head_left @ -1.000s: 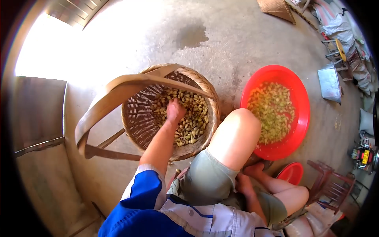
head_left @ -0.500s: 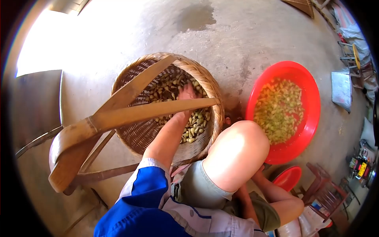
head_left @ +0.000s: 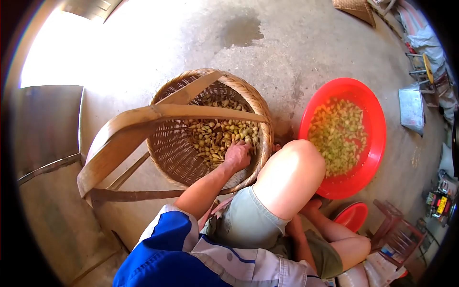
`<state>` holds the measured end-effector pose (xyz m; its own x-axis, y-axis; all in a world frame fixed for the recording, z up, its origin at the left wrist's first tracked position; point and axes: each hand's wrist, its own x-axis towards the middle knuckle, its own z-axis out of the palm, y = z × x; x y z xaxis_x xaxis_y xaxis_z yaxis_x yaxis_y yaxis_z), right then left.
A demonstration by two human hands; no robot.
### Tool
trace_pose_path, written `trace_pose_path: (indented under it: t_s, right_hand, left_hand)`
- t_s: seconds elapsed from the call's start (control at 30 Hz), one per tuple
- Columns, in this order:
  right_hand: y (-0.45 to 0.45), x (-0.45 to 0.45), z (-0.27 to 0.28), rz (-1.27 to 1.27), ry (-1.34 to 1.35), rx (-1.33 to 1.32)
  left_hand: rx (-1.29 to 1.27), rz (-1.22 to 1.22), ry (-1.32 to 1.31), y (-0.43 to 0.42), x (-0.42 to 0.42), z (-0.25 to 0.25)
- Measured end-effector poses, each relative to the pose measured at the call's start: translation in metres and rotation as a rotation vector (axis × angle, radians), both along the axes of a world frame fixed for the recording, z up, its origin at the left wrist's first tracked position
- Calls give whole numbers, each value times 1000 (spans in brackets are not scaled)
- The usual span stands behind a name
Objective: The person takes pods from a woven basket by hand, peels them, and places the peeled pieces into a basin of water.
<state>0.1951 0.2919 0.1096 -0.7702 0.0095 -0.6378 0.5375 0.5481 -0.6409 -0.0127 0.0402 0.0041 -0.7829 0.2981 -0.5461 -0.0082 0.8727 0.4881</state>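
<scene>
Small pieces, location: inside the wicker basket, heaped over its floor; the small pieces bank toward the basket's right side.
Small pieces, handling: probably light singly and heavy in bulk; likely firm, with a smooth skin that may slip between fingers. Bruising under hard pressure is possible.
Small pieces, hold point: scoop from beneath with cupped fingers, or pinch single pieces at the rounded middle.
Small pieces, appearance: bulb-like, many tapering to one end; yellow-green to brown, unevenly coloured.
Left hand: inside the basket, near its right inner wall; the left hand is palm-down with fingers curled among the pieces. Whether any piece is gripped cannot be told.
Right hand: outside the basket, below and to its right; the right hand is mostly hidden by the legs. Grip cannot be told.
Basket handle: broad, flat strips; the handle crosses above the basket mouth and extends beyond its left side. Appears stiff.
Red basin: right of the basket, apart from it; the red basin contains similar pieces, apparently in liquid.
</scene>
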Motion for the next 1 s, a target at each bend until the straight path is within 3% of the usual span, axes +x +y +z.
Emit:
trace_pose_path:
  t_s: [0.17, 0.27, 0.4, 0.43, 0.53, 0.6, 0.7, 0.83, 1.0]
  right_hand:
    - [2, -1, 0, 13, -25, 27]
    - [6, 3, -8, 66, -50, 22]
    - [9, 3, -14, 84, -14, -23]
    - [10, 2, -14, 80, 1, -35]
    - [10, 8, -14, 25, -37, 2]
    - [12, 21, -26, -4, -2, -41]
    - [20, 53, -64, -52, 55, -107]
    - [20, 37, -48, -39, -155, -112]
    - [18, 25, -38, -22, -167, -96]
  left_hand:
    - [37, -158, -40, -15, 8, -6]
    - [-3, 36, -250, -21, -8, 23]
    - [45, 117, -306, -35, -17, 1]
    - [81, 265, -261, -34, -19, 0]
    - [229, 585, 280, -32, -43, 3]
    - [-26, 634, 493, -38, -64, -22]
    - [171, 601, 552, -58, -96, -48]
    - [54, 452, 449, -68, -134, -79]
    - [-61, 316, 321, -64, -136, -91]
